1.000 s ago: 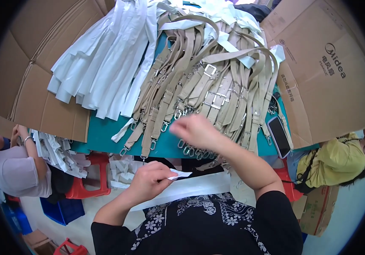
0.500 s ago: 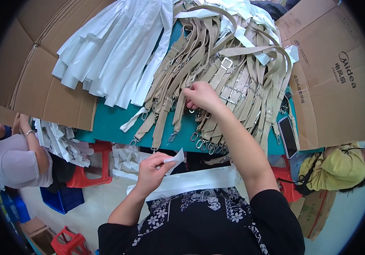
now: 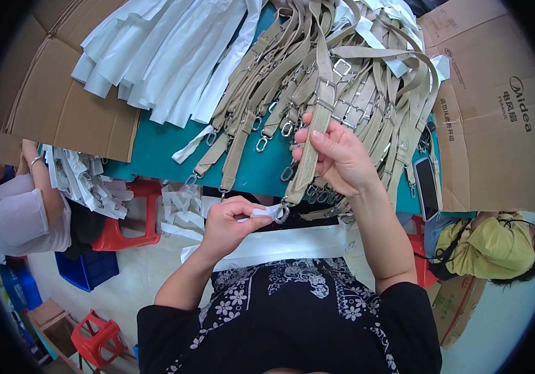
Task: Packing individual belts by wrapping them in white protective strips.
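Observation:
My right hand [image 3: 342,156] grips a beige strap [image 3: 308,163] near its lower end, with the thumb on top and fingers beneath. A silver metal clasp [image 3: 283,210] hangs from that end. Pinched in my left hand [image 3: 233,223] is a piece of white paper [image 3: 263,213], which touches the clasp. Whether it wraps round the metal is hard to make out. Beyond my hands, a pile of beige straps [image 3: 267,81] with metal clasps and buckles covers the green table [image 3: 248,173]. One pile clasp at the left has a white wrapping [image 3: 191,144].
Long white paper sheets [image 3: 161,56] lie at the far left. Cardboard flaps flank the table on the left [image 3: 74,93] and right [image 3: 485,124]. A phone [image 3: 426,187] rests at the right edge. People sit on both sides, near red stools [image 3: 149,218]. A blue crate [image 3: 86,268] stands on the floor.
My right hand has picked a strap from the pile and drawn it toward me. My left hand has brought the white paper up against its clasp.

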